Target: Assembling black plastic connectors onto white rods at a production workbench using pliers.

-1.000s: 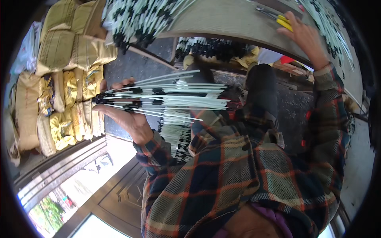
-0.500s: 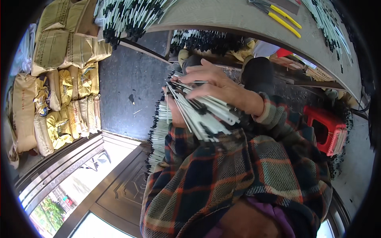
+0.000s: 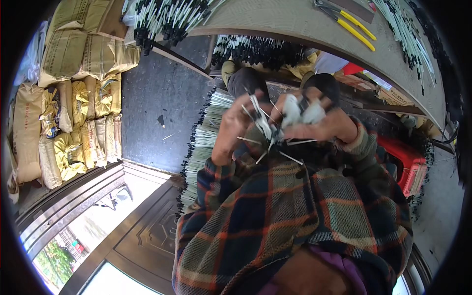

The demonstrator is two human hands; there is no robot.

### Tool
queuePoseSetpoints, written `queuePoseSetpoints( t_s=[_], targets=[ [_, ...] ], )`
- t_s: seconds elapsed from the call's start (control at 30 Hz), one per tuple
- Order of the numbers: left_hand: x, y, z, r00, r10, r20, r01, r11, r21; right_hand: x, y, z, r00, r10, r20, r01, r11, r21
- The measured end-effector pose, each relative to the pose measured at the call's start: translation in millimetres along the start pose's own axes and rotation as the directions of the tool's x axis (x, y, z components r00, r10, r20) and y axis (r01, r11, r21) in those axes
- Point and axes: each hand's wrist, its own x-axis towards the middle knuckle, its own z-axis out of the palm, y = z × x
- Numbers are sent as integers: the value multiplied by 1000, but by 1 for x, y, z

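My left hand (image 3: 233,124) is closed round part of a bunch of thin white rods (image 3: 263,117) with black ends, above my lap. Beside it, my right hand (image 3: 322,127) grips another bunch of white rods (image 3: 295,112), smeared by motion and seen nearly end-on. Between and below the hands, several loose rods (image 3: 291,158) stick out at different angles over my plaid jacket. How the fingers wrap round each bunch is partly blurred. To the left of my legs lies a long stack of like rods (image 3: 209,132), their black ends outward.
A grey table (image 3: 265,19) ahead bears yellow-handled pliers (image 3: 351,27) and rod bundles (image 3: 169,19). More black-ended rods (image 3: 260,51) lie beneath it. Tan sacks (image 3: 29,132) are piled at the left. A red plastic stool (image 3: 410,167) stands at the right, a brown door (image 3: 147,231) at lower left.
The single fanned bunch of rods is now split between my hands. My right hand has moved right and down, and several rods now point outward between the hands.
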Motion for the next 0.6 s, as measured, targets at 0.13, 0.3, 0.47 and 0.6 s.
queuePoseSetpoints(
  t_s=[0.13,0.3,0.47,0.6],
  targets=[
    [-1,8,10,988,-34,152,52,992,-115,-13,27,-3,984,179,-26,-157,917,368],
    [1,-10,7,986,90,139,-103,991,86,-16,49,-5,984,176,-42,-132,856,501],
    [4,-7,8,958,161,238,-171,985,21,-13,36,2,987,152,-56,-115,903,414],
    [3,-12,8,960,185,211,-182,983,-32,-14,17,-3,985,158,77,-175,868,464]
  ],
)
